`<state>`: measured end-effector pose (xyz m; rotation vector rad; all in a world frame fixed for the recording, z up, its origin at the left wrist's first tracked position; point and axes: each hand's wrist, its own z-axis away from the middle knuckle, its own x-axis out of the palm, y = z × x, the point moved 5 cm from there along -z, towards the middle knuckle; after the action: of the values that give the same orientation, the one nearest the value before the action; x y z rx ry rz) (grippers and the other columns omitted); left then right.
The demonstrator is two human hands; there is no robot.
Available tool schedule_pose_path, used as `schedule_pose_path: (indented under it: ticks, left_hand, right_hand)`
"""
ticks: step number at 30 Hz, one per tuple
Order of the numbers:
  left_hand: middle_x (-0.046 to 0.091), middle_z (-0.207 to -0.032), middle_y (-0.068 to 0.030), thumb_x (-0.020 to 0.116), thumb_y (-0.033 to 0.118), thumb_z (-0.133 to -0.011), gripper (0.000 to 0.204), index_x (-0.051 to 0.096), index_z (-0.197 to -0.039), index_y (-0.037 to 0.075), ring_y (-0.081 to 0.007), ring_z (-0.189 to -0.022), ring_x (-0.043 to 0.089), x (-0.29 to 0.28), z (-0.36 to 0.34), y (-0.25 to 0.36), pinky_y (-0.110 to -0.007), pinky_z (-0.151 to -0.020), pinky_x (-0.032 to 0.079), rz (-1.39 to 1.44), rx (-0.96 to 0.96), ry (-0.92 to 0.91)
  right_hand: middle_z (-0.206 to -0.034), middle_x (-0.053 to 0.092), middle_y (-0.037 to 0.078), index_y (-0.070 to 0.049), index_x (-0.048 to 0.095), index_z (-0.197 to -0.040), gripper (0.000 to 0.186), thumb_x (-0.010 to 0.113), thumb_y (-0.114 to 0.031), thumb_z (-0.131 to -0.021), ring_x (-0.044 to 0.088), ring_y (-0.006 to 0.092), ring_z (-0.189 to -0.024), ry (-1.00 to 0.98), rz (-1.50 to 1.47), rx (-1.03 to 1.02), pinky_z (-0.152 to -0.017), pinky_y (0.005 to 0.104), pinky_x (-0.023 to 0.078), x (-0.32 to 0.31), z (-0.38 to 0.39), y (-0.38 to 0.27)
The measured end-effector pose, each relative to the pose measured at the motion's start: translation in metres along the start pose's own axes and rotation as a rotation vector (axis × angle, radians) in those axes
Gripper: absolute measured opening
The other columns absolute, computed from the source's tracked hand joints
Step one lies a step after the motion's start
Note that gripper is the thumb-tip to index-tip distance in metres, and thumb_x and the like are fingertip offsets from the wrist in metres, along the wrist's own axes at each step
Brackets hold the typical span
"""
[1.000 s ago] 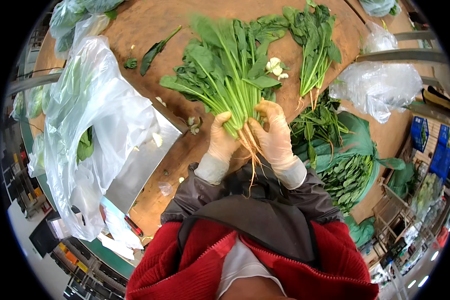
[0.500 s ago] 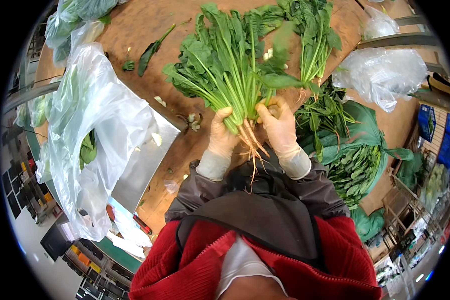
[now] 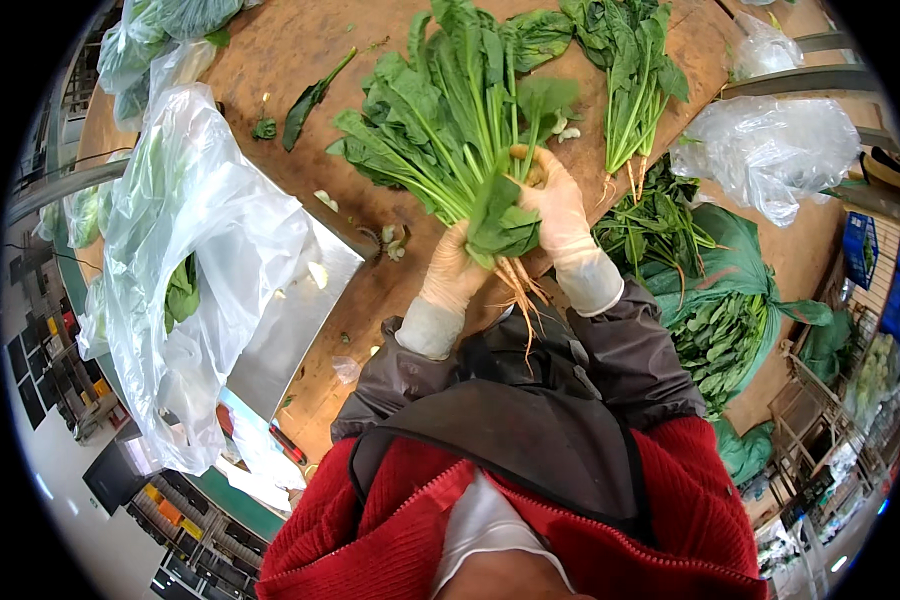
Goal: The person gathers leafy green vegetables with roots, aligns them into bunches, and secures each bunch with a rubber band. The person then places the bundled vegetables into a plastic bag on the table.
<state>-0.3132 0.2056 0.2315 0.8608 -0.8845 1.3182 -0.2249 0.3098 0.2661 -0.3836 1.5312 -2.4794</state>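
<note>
A gloved left hand (image 3: 450, 266) clamps the base of a bunch of leafy greens (image 3: 440, 135), its fingers closed around the stems just above pale roots (image 3: 520, 290), as the bunch is held over a brown table (image 3: 270, 65) in front of the worker's dark apron (image 3: 510, 430). The right hand (image 3: 555, 205), fingers curled, sits against the bunch's right side beside a drooping leaf (image 3: 500, 222); whether its fingertips pinch a stem cannot be told. Another rooted bunch (image 3: 632, 95) lies beyond, to the right.
</note>
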Motion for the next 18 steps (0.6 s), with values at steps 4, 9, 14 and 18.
schedule_pose_path:
  ticks: [4, 9, 14, 18]
  left_hand:
    - [0.057, -0.111, -0.0134, 0.064, 0.007, -0.075, 0.044, 0.047, -0.116, -0.003, -0.0244, -0.103, 0.055, 0.001, 0.003, 0.0, -0.036, -0.092, 0.044, 0.002, -0.035, 0.065]
    - [0.058, -0.106, -0.015, 0.06, 0.009, -0.075, 0.045, 0.046, -0.115, -0.004, -0.0265, -0.094, 0.059, 0.012, -0.004, 0.008, -0.037, -0.079, 0.051, -0.086, -0.022, 0.165]
    - [0.052, -0.116, -0.0186, 0.061, 0.02, -0.072, 0.058, 0.041, -0.124, 0.001, -0.0327, -0.106, 0.053, 0.043, -0.005, 0.01, -0.041, -0.072, 0.052, -0.048, -0.029, 0.05]
    - [0.045, -0.126, -0.0214, 0.061, 0.022, -0.07, 0.07, 0.034, -0.131, 0.001, -0.0343, -0.117, 0.045, 0.065, -0.008, 0.018, -0.046, -0.092, 0.045, -0.108, 0.153, -0.016]
  right_hand:
    - [-0.087, 0.059, 0.003, -0.002, 0.059, -0.102, 0.022, 0.061, -0.006, -0.08, 0.055, 0.0107, -0.077, 0.044, -0.086, -0.025, -0.068, 0.023, 0.046, 0.001, 0.005, -0.011]
    - [-0.102, 0.06, 0.01, 0.0, 0.051, -0.107, 0.021, 0.053, -0.008, -0.087, 0.057, 0.0151, -0.09, -0.029, -0.321, -0.055, -0.08, 0.0257, 0.045, -0.005, 0.053, -0.03]
    - [-0.095, 0.063, 0.013, 0.0, 0.051, -0.102, 0.021, 0.053, -0.017, -0.09, 0.06, 0.0202, -0.088, 0.132, -0.203, -0.286, -0.082, 0.0324, 0.046, -0.04, 0.104, -0.046]
    - [-0.089, 0.065, 0.012, -0.003, 0.056, -0.097, 0.018, 0.059, -0.017, -0.086, 0.062, 0.0193, -0.082, 0.266, -0.192, -0.057, -0.08, 0.0331, 0.047, -0.114, 0.124, -0.049]
